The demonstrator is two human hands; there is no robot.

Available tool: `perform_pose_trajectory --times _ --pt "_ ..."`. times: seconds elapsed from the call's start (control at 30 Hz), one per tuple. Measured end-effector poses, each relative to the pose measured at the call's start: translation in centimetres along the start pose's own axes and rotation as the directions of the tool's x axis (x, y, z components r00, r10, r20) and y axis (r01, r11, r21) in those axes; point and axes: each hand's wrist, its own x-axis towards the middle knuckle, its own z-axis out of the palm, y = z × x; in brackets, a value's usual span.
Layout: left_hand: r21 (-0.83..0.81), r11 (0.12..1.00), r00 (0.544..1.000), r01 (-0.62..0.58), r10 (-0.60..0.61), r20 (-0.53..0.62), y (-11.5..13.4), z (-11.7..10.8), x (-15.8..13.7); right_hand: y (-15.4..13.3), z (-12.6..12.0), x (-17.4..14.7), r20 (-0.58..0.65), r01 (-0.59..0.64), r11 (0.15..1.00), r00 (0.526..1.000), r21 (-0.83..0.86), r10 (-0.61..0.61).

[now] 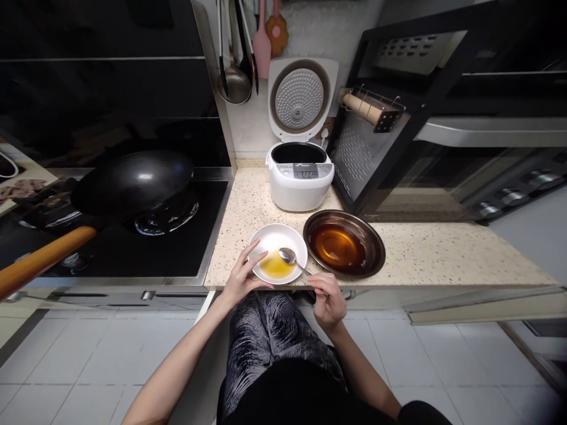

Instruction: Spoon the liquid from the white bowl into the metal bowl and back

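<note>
A shallow white bowl (pixel 296 236) with yellow liquid (pixel 275 267) pooled in it rests by the counter's front edge. My left hand (pixel 241 274) grips the bowl's left side, fingers over the rim and thumb along the near side. Between the fingers of my right hand (pixel 328 298) is the handle of a metal spoon (pixel 287 255). The spoon's head is inside the bowl, over the yellow liquid. Just right of the bowl stands a wide metal basin (pixel 378 251) holding amber-brown liquid.
A white rice cooker (pixel 299 192) with its lid raised stands behind the bowl. At left, a black wok (pixel 133 183) with a wooden handle (pixel 48 257) sits on the stove. Utensils, including a strainer (pixel 234 85), hang on the wall. A black rack (pixel 354 150) stands at right.
</note>
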Motion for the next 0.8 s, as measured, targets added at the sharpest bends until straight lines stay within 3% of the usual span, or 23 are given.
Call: perform_pose_trajectory --times 0.43,0.8 --pt "0.031 0.998 0.999 -0.05 0.051 -0.014 0.1 0.1 0.0 -0.1 0.3 -0.9 -0.012 -0.219 0.967 0.975 0.127 0.223" --pt "0.034 0.998 0.999 -0.053 0.053 -0.009 0.0 0.0 0.0 -0.7 1.0 -1.1 -0.042 -0.41 0.883 0.902 0.227 0.429"
